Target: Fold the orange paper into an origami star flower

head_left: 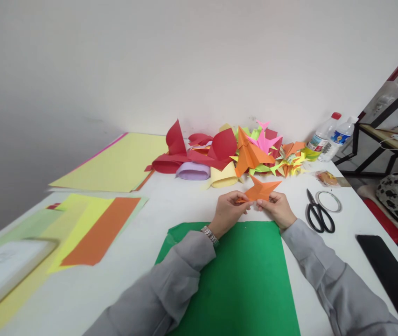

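An orange folded paper figure [262, 189] with pointed tips is held up between both hands, above the far edge of a green sheet [244, 275]. My left hand [229, 211] pinches its lower left side. The lower right side is gripped by my right hand [276, 208], thumb in front and the other fingers partly hidden behind the paper. Beyond the hands lies a heap of folded paper pieces, among them a large orange paper plane [249, 153], a pink figure [264, 140] and red curled shapes [172, 151].
Black-handled scissors [319, 215] and a tape roll [329, 201] lie at the right, near a black phone-like slab [389, 280]. Two bottles [338, 137] stand at the back right. Coloured sheets [102, 228], a white box [8, 270] and large yellow sheets [115, 161] occupy the left.
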Action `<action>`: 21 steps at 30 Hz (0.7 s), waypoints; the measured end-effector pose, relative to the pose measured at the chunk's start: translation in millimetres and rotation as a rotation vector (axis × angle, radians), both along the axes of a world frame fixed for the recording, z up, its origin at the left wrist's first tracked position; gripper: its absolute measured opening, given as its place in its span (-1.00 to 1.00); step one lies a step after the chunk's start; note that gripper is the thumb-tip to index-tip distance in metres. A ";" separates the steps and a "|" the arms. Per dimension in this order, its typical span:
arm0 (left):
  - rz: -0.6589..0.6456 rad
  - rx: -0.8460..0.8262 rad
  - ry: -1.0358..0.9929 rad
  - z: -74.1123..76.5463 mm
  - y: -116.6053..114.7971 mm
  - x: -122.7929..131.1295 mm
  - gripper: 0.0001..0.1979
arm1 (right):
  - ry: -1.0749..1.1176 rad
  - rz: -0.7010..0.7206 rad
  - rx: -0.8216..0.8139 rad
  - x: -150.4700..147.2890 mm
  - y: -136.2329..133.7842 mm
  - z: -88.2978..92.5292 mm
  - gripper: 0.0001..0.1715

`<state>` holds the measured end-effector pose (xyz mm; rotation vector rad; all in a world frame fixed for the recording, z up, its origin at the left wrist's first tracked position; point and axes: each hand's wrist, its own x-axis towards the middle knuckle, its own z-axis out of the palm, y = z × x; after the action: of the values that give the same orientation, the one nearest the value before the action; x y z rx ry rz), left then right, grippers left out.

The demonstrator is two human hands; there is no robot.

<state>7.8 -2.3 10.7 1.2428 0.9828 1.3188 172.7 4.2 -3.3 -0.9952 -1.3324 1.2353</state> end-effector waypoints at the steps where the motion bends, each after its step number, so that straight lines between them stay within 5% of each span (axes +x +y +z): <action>1: 0.001 -0.001 0.000 0.1 0.0 0.1 -0.70 | -0.004 -0.001 0.000 0.0 -0.2 0.6 -0.71; 21: -0.037 0.005 -0.026 -7.0 3.4 0.6 -0.76 | 0.042 0.030 -0.032 0.9 1.1 -4.0 -0.73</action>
<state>8.4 1.1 3.7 1.2388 0.9350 1.3063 173.6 5.3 -7.3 -0.9701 -1.3025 1.2968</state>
